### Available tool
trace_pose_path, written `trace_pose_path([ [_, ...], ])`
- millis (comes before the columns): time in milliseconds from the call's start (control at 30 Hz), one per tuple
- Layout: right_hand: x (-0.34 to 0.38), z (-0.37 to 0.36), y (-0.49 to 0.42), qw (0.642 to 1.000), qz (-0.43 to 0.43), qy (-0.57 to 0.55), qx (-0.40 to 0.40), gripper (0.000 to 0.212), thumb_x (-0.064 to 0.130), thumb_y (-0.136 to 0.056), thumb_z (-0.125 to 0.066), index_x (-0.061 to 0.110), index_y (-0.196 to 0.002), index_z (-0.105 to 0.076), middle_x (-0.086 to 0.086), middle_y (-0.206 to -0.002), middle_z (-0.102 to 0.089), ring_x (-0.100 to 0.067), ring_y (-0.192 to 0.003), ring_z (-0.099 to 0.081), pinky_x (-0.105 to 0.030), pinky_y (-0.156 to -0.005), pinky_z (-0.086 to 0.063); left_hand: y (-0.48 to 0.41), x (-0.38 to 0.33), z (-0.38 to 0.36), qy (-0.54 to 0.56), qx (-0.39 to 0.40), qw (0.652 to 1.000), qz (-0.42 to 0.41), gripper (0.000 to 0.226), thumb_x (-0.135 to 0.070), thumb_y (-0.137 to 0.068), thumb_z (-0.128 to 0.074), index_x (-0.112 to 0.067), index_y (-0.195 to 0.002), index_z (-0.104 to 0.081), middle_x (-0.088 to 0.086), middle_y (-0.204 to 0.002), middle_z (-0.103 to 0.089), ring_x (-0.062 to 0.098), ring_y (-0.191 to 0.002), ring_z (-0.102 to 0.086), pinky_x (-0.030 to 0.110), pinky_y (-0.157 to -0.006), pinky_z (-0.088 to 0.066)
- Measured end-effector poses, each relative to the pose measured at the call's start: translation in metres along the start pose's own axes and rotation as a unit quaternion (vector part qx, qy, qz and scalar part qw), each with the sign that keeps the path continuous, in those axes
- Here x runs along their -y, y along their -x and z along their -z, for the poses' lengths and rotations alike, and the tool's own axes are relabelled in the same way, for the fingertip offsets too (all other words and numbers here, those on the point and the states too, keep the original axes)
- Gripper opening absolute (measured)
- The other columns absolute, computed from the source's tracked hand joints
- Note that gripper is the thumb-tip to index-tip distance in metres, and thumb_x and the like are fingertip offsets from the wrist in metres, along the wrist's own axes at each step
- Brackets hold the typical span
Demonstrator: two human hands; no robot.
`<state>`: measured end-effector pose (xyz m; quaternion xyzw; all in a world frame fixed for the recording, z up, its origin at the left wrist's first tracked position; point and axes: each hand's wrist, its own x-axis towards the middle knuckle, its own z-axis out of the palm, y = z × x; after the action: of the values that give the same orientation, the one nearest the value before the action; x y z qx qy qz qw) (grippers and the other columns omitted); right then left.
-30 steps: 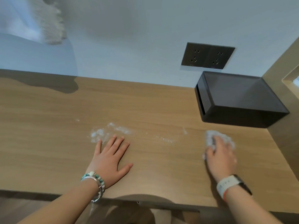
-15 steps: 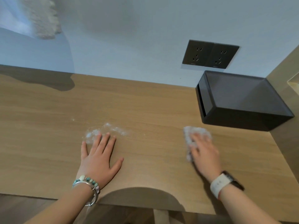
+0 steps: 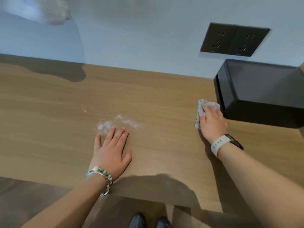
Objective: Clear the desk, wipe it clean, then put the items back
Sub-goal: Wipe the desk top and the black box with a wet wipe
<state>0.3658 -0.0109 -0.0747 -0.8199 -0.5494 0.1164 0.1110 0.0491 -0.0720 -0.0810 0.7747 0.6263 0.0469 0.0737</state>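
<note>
Toward the right end of the light-brown wooden desk (image 3: 49, 112), the right hand (image 3: 212, 122) lay palm-down over a small crumpled grey-white cloth (image 3: 201, 104), just beside the front corner of a glossy black rectangular box (image 3: 263, 96) that stood against the wall. Its fingers looked nearly straight, pressing the cloth onto the wood rather than curling round it; the cloth's far edge and left side stuck out past the fingertips, and the rest was hidden beneath the palm.

That cloth seemed soft, light and limp, likely to bunch or roll if pushed from one edge, so a flat, spread press on its middle seemed the surest way to drag it without it slipping free. Lifting it would probably call for a pinch of the bunched folds.

The left hand (image 3: 111, 152) rested open and flat on the desk with its fingers spread, holding nothing. Its fingertips touched the near edge of a scattered patch of white powdery residue (image 3: 122, 122), and a few stray specks lay farther left. This spill sat well apart from the cloth, off to its left across bare wood. By my reading, the wiping stage was under way and that patch was not yet dealt with.

A dark double wall socket (image 3: 233, 40) sat above the box.
</note>
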Motion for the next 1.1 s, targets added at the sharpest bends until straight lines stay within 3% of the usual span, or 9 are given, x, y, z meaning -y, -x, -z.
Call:
trace_pose_path([
  [67,0.028,-0.011,0.010,0.999,0.044,0.009,-0.011,0.050,0.031,-0.095,-0.020,0.018,-0.140,-0.039,-0.010,-0.146,-0.036,-0.032,-0.138,-0.026,-0.047,-0.112,-0.025,0.002,0.002,-0.002,0.000,0.000,1.000,0.001,0.077,-0.054,-0.078,-0.008,-0.025,-0.147,-0.027,-0.012,-0.154,-0.020,0.003,-0.139,0.004,0.045,-0.115,0.005],
  [133,0.054,-0.024,0.047,0.974,0.222,0.029,0.026,0.057,0.031,-0.089,-0.014,0.021,-0.139,-0.039,-0.009,-0.143,-0.038,-0.032,-0.136,-0.030,-0.045,-0.110,-0.027,0.002,0.005,-0.005,0.003,-0.003,1.000,0.000,0.074,-0.053,-0.080,-0.013,-0.024,-0.145,-0.033,-0.010,-0.153,-0.026,0.007,-0.142,-0.006,0.048,-0.115,-0.001],
  [200,0.059,-0.021,0.083,0.934,0.338,0.037,0.110,0.047,0.030,-0.099,-0.021,0.031,-0.145,-0.028,0.006,-0.154,-0.025,-0.020,-0.145,-0.012,-0.039,-0.115,-0.013,0.001,0.006,-0.006,0.010,-0.010,1.000,0.000,0.070,-0.052,-0.082,-0.019,-0.022,-0.142,-0.040,-0.008,-0.150,-0.033,0.009,-0.141,-0.015,0.051,-0.114,-0.009],
  [433,-0.003,0.006,0.008,0.999,0.034,0.026,0.008,0.047,0.033,-0.100,-0.029,0.025,-0.146,-0.026,-0.002,-0.154,-0.026,-0.024,-0.143,-0.016,-0.045,-0.116,-0.020,-0.001,0.007,-0.008,0.005,-0.014,1.000,-0.005,0.069,-0.053,-0.083,-0.018,-0.023,-0.142,-0.039,-0.010,-0.150,-0.031,0.005,-0.139,-0.011,0.046,-0.115,-0.005],
  [633,0.058,-0.019,0.080,0.929,0.353,0.024,0.106,0.045,0.030,-0.099,-0.030,0.035,-0.143,-0.029,0.008,-0.153,-0.026,-0.020,-0.144,-0.013,-0.040,-0.117,-0.010,-0.001,0.005,-0.008,-0.006,-0.015,1.000,-0.006,0.068,-0.051,-0.084,-0.020,-0.021,-0.140,-0.043,-0.008,-0.148,-0.037,0.008,-0.139,-0.018,0.049,-0.114,-0.010],
  [733,0.007,0.006,0.043,0.972,0.230,-0.020,0.042,0.037,0.025,-0.097,-0.040,0.034,-0.132,-0.047,0.000,-0.143,-0.044,-0.023,-0.135,-0.035,-0.038,-0.107,-0.032,0.000,0.003,-0.005,-0.008,-0.010,1.000,-0.006,0.072,-0.052,-0.082,-0.013,-0.023,-0.143,-0.037,-0.010,-0.151,-0.031,0.007,-0.141,-0.012,0.047,-0.115,-0.004],
  [833,-0.029,0.020,0.037,0.997,0.067,0.005,0.036,0.045,0.030,-0.101,-0.033,0.027,-0.145,-0.031,0.002,-0.154,-0.027,-0.017,-0.143,-0.020,-0.038,-0.115,-0.018,0.000,0.003,-0.004,-0.002,-0.008,1.000,-0.007,0.075,-0.054,-0.080,-0.008,-0.024,-0.146,-0.032,-0.012,-0.152,-0.025,0.006,-0.142,-0.006,0.046,-0.116,0.000],
  [1033,0.054,-0.012,0.135,0.945,0.308,-0.018,0.111,0.044,0.034,-0.101,-0.032,0.041,-0.145,-0.024,0.025,-0.149,-0.013,-0.001,-0.140,0.003,-0.030,-0.113,0.005,0.001,0.003,-0.005,-0.053,-0.011,0.998,-0.028,0.065,-0.048,-0.084,-0.023,-0.019,-0.136,-0.049,-0.006,-0.142,-0.045,0.016,-0.138,-0.030,0.046,-0.111,-0.007],
  [1100,0.050,-0.008,0.130,0.940,0.301,-0.042,0.153,0.042,0.035,-0.102,-0.032,0.041,-0.143,-0.029,0.026,-0.149,-0.017,0.001,-0.141,0.001,-0.024,-0.109,0.004,0.004,-0.001,-0.002,-0.088,-0.014,0.995,-0.041,0.058,-0.044,-0.084,-0.031,-0.015,-0.126,-0.060,-0.002,-0.131,-0.058,0.020,-0.129,-0.045,0.046,-0.107,-0.014],
])
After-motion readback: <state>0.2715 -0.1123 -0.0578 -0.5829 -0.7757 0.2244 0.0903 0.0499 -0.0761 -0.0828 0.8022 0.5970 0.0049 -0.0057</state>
